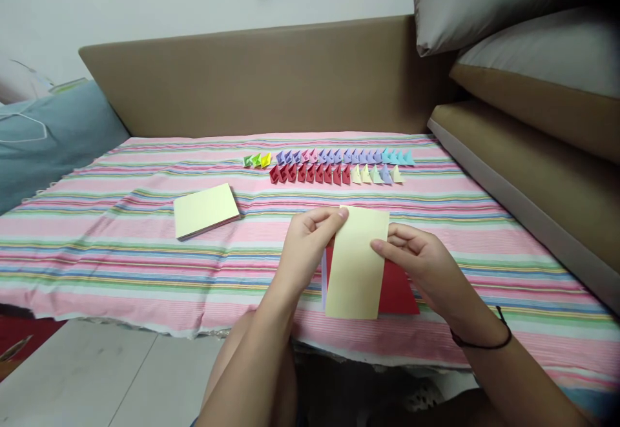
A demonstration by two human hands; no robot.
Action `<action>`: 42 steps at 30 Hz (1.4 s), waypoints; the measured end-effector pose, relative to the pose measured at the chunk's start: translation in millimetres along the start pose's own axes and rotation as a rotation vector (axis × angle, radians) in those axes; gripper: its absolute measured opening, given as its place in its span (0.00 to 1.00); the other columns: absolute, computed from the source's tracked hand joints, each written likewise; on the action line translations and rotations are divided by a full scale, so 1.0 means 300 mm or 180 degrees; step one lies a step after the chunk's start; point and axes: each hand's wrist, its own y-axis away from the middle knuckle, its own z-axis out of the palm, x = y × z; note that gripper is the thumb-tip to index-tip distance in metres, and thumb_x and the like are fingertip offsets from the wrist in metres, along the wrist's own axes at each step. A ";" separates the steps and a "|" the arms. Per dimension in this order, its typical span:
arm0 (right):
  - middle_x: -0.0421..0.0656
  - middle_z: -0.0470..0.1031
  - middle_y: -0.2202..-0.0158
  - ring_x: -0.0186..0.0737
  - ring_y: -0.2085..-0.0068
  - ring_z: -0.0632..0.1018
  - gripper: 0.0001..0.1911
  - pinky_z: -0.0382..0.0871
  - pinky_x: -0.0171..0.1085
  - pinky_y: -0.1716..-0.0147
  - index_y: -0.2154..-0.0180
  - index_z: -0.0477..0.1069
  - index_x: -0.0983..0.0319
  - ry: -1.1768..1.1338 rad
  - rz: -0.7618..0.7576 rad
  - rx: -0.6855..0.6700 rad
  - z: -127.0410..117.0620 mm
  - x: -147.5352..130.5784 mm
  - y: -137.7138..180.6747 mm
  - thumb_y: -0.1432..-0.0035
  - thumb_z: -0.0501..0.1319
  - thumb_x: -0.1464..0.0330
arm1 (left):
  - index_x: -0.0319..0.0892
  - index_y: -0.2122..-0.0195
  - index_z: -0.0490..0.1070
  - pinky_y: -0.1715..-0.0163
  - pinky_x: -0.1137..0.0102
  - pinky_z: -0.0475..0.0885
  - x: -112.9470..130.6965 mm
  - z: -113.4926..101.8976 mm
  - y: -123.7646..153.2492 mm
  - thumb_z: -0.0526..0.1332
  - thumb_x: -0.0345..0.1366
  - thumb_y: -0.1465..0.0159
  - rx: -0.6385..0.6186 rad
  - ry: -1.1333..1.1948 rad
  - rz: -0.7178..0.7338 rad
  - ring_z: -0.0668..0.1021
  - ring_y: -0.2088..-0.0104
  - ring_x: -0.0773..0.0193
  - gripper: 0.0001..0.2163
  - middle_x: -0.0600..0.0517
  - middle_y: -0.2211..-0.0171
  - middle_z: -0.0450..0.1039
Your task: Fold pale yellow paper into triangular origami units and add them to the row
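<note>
A pale yellow sheet of paper (356,265), folded into a tall rectangle, is held up over the striped cloth (121,252). My left hand (305,246) pinches its top left corner with thumb and forefinger. My right hand (421,262) pinches its right edge. Under the yellow sheet lie a red sheet (397,288) and the edge of a lilac sheet (323,281), flat on the cloth. A thin dark band circles my right wrist.
A stack of pale yellow paper (206,210) lies to the left. Two rows of several small folded paper pieces (334,165) in green, purple, red, yellow and blue sit further back. A brown sofa back (266,78) and cushions (533,59) border the far and right sides.
</note>
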 end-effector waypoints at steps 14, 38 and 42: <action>0.42 0.79 0.67 0.41 0.66 0.78 0.12 0.71 0.37 0.66 0.63 0.74 0.59 -0.0074 0.0045 0.0092 -0.015 -0.007 0.002 0.49 0.65 0.61 | 0.38 0.66 0.76 0.72 0.74 0.70 -0.007 -0.005 -0.006 0.62 0.42 0.44 -0.0300 0.0381 -0.0348 0.76 0.72 0.65 0.12 0.50 0.73 0.75; 0.42 0.77 0.61 0.44 0.59 0.78 0.05 0.75 0.41 0.64 0.68 0.72 0.57 -0.0453 -0.0719 0.1657 -0.043 -0.001 -0.044 0.48 0.64 0.64 | 0.39 0.66 0.73 0.66 0.72 0.72 -0.039 0.023 -0.006 0.67 0.29 0.50 -0.0564 -0.0406 -0.0322 0.79 0.67 0.63 0.10 0.50 0.68 0.78; 0.43 0.78 0.64 0.42 0.62 0.78 0.07 0.74 0.39 0.66 0.67 0.72 0.58 -0.0307 -0.0739 0.1625 -0.053 0.007 -0.048 0.48 0.64 0.63 | 0.38 0.66 0.74 0.65 0.71 0.72 -0.036 0.027 -0.005 0.68 0.32 0.51 -0.0576 -0.0439 -0.0349 0.79 0.67 0.62 0.11 0.48 0.67 0.78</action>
